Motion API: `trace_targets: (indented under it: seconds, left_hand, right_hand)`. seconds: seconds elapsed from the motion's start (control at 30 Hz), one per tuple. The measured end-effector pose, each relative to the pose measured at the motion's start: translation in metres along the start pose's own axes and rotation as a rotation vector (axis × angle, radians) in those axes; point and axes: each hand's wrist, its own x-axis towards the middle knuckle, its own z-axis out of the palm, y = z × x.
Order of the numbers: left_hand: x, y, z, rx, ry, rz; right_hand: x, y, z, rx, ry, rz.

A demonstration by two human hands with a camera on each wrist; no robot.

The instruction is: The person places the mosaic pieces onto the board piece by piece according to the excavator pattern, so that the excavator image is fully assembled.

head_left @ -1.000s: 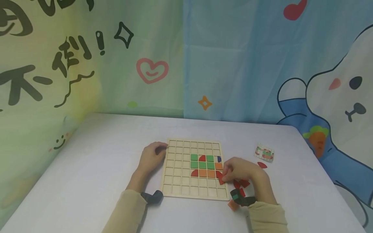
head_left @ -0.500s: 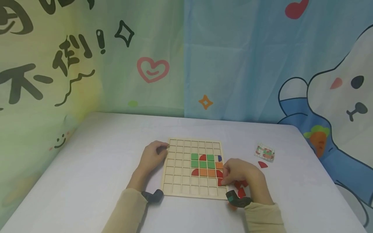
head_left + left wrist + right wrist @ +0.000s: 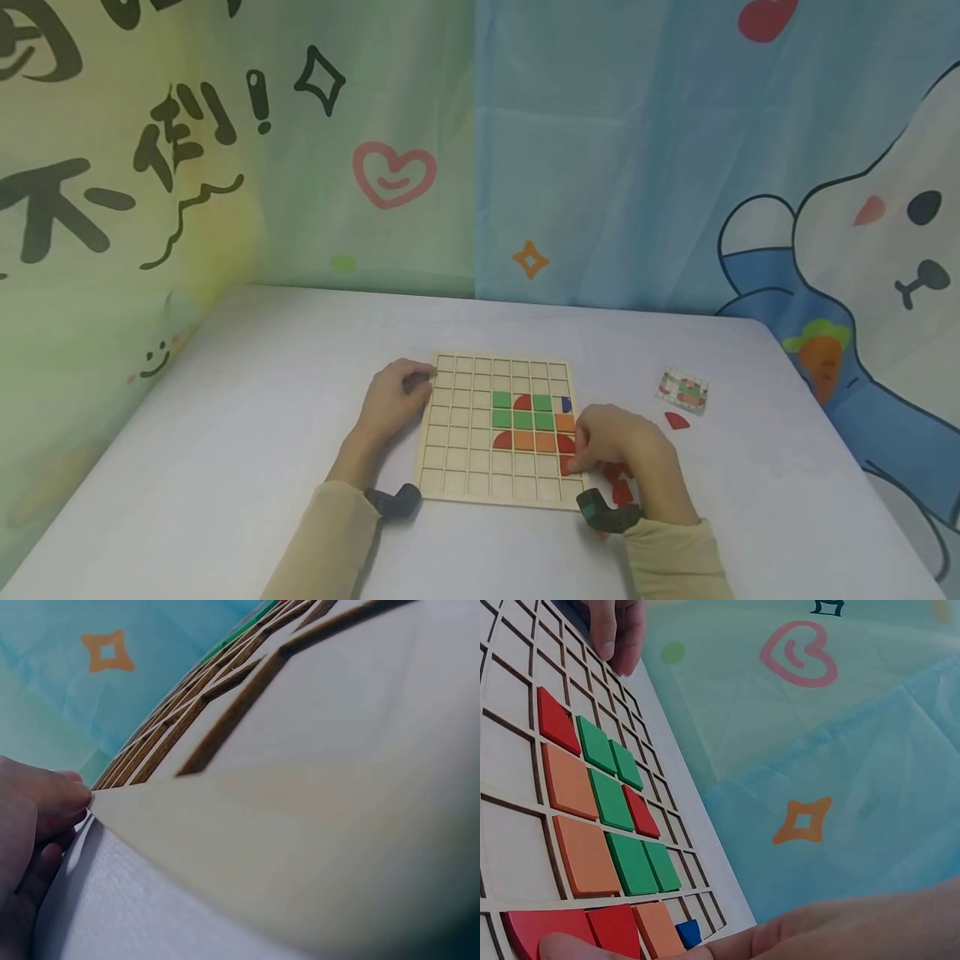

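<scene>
Two hands working at a wooden grid board (image 3: pixel 480 450).

The left hand (image 3: pixel 390 404) is still steadying the board's far-left corner, fingers curled on its edge. Just right of it, the right hand (image 3: pixel 622 450), which has drawn slightly nearer since a second ago, is pinching a red piece (image 3: pixel 567 464) into a cell. Only the right wrist view is showing the blue piece (image 3: pixel 686 932) clearly.
</scene>
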Motion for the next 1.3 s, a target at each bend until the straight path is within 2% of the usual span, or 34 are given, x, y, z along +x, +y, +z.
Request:
trace_targets:
  seconds: [0.43,0.57,0.73,1.13,1.3]
  left_hand:
    - [0.001,-0.001,0.001,0.006,0.001,0.005]
    - [0.001,-0.002,0.001,0.005,0.003,0.005]
    - [0.001,-0.003,0.001,0.002,0.002,0.004]
    - [0.000,0.000,-0.001,0.001,-0.001,0.005]
    - [0.000,0.000,0.000,0.014,-0.001,0.003]
  right_hand:
    - [0.003,-0.001,0.000,-0.065,0.011,-0.026]
    - [0.004,0.000,0.000,-0.040,0.006,-0.015]
    - [0.006,0.006,-0.001,0.003,0.011,-0.044]
    - [0.001,0.004,-0.004,0.008,-0.003,-0.060]
    - [0.003,0.015,-0.009,0.038,0.005,-0.081]
